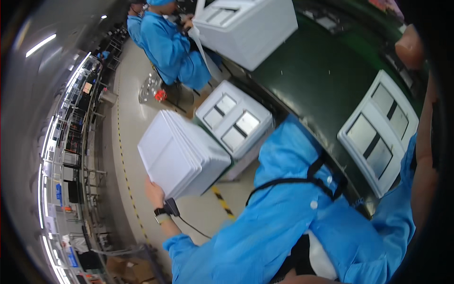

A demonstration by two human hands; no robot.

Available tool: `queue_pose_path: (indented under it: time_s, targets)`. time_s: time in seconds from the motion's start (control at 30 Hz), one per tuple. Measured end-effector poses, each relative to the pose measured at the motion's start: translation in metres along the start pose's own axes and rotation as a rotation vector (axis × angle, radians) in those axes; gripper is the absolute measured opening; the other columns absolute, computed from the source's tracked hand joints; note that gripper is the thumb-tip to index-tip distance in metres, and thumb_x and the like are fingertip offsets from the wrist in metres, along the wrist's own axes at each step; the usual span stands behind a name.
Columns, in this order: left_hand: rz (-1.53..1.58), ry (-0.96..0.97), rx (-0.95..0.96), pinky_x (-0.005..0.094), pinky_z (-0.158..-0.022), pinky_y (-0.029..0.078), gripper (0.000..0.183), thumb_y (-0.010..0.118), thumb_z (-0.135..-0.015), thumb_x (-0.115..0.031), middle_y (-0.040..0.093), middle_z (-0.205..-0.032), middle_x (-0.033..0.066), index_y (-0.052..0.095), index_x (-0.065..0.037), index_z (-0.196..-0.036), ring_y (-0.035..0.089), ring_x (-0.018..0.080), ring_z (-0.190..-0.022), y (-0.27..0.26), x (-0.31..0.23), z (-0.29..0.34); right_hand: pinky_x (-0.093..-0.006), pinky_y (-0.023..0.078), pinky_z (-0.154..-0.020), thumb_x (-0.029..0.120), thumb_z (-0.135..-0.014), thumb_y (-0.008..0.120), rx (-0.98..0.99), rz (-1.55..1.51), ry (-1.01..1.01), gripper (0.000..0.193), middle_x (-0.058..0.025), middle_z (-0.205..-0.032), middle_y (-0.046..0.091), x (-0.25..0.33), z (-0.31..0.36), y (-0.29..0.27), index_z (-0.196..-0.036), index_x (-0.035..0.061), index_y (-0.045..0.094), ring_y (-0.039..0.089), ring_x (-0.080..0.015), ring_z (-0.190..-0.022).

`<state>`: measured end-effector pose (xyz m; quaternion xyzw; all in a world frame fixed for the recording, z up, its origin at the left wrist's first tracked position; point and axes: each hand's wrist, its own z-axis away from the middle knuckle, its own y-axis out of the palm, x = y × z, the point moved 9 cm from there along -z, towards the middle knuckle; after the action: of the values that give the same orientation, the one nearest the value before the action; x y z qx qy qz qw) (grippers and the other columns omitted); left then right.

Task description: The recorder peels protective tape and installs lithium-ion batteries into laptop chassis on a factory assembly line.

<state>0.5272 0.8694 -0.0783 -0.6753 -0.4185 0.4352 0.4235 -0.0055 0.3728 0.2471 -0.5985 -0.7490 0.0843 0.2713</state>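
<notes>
At the lower left corner of a stack of white plastic trays (182,151), my left hand (153,193) grips the edge of the outermost tray. Part of its fingers is hidden by the tray. A wristband with a black clip and a cable sits on that wrist. My right hand (410,49) is raised at the upper right rim, above the green belt and apart from the trays; its fingers cannot be made out well. Below it, a white tray (347,135) holding several flat silvery panels with black bands (378,147) lies on the belt.
Beside the stack stands another pile of white trays (204,111) with silvery panels on top. A tall white tray stack (269,40) rests on the green conveyor belt (302,90). Co-workers in blue smocks (165,47) stand beyond. Shelving (71,170) lines the left.
</notes>
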Motion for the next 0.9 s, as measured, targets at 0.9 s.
queue_pose_path:
  time_s: [0.9]
  targets:
    - [0.215, 0.303, 0.006, 0.0512, -0.118, 0.029, 0.062, 0.06, -0.093, -0.019, 0.043, -0.15, 0.0286, 0.041, 0.005, -0.147, 0.037, 0.0432, -0.142, -0.038, -0.072, -0.016, -0.0373, 0.048, -0.092, 0.054, -0.082, 0.069, -0.056, 0.071, -0.48, 0.098, -0.02, -0.136, 0.059, 0.082, -0.145, -0.013, -0.152, -0.0053, 0.035, 0.059, -0.0305, -0.122]
